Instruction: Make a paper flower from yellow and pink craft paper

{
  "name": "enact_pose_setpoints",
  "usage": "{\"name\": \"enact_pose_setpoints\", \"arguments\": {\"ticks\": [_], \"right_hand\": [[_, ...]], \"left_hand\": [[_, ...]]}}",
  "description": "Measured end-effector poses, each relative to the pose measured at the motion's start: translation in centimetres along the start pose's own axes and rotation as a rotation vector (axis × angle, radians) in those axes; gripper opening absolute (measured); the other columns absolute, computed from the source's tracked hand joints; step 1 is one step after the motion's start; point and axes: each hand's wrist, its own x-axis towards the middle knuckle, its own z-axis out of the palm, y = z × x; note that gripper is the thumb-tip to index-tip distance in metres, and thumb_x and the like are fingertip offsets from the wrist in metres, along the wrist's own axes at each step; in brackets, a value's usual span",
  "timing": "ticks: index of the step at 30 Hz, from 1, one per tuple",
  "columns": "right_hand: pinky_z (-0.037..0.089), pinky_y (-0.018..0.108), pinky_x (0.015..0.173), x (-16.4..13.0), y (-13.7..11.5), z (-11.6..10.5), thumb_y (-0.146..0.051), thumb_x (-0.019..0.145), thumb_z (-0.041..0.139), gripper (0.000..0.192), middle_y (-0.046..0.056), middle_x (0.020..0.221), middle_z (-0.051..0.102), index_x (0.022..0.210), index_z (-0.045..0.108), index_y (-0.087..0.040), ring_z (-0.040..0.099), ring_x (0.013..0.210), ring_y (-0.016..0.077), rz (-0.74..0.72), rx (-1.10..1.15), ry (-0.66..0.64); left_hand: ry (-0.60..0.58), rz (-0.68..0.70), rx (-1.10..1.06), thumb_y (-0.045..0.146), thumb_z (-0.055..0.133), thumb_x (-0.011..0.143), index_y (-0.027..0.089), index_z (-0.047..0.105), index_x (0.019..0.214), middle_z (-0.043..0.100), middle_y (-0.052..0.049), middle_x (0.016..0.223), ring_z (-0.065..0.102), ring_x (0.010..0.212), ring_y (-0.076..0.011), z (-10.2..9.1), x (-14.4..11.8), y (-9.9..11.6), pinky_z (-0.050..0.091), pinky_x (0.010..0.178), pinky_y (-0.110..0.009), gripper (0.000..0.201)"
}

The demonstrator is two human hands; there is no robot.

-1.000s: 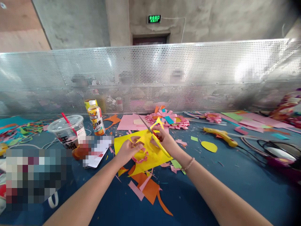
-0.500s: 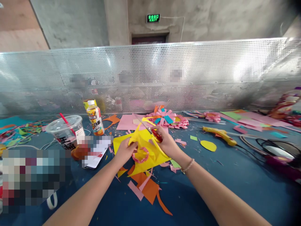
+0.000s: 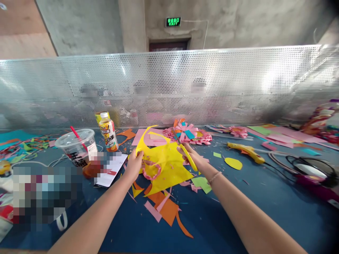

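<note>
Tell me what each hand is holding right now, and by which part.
Left hand grips the yellow paper sheet at its left edge. Right hand holds the scissors by their yellow handles, blades pointing away over the sheet.

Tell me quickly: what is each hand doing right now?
Left hand: closed on the yellow paper, by a pink paper ring.
Right hand: closed on the yellow-handled scissors, at the paper.

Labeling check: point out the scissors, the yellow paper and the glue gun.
scissors (image 3: 188, 157), head view, on the yellow handle in the right hand.
yellow paper (image 3: 169, 165), head view, middle of the sheet.
glue gun (image 3: 246, 149), head view, on its yellow body.
</note>
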Motion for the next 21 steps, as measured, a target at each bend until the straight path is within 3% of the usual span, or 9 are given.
{"name": "enact_pose_setpoints", "arguments": {"ticks": [8,14,21], "right_hand": [[0.042,0.018,0.044,-0.8,-1.5,1.4,-0.032,0.060,0.069,0.041,0.000,0.095,0.056,0.094,0.047,-0.026,0.059,0.058,0.0096,0.053,0.235,0.032],[0.047,0.023,0.055,-1.0,-1.9,1.5,-0.029,0.057,0.070,0.039,-0.002,0.086,0.059,0.089,0.048,-0.025,0.062,0.064,0.0129,-0.014,0.377,0.069],[0.048,0.024,0.055,-0.1,-0.5,1.2,-0.030,0.059,0.067,0.033,-0.004,0.075,0.059,0.089,0.053,-0.026,0.056,0.055,0.0104,-0.124,0.352,0.159]], "left_hand": [[-0.080,-0.005,0.000,0.033,0.051,0.074,0.022,0.042,0.093,0.052,0.006,0.069,0.053,0.039,-0.0067,0.3,-0.4,0.4,0.035,0.036,-0.017,0.024],[-0.112,0.021,0.081,0.033,0.050,0.074,0.020,0.042,0.085,0.046,0.009,0.059,0.038,0.027,-0.0037,0.4,-0.2,0.1,0.027,0.030,-0.018,0.018],[-0.247,-0.078,0.192,0.031,0.055,0.070,0.017,0.047,0.077,0.055,0.003,0.067,0.050,0.039,-0.0064,0.6,-0.9,0.3,0.039,0.037,-0.019,0.017]]}}
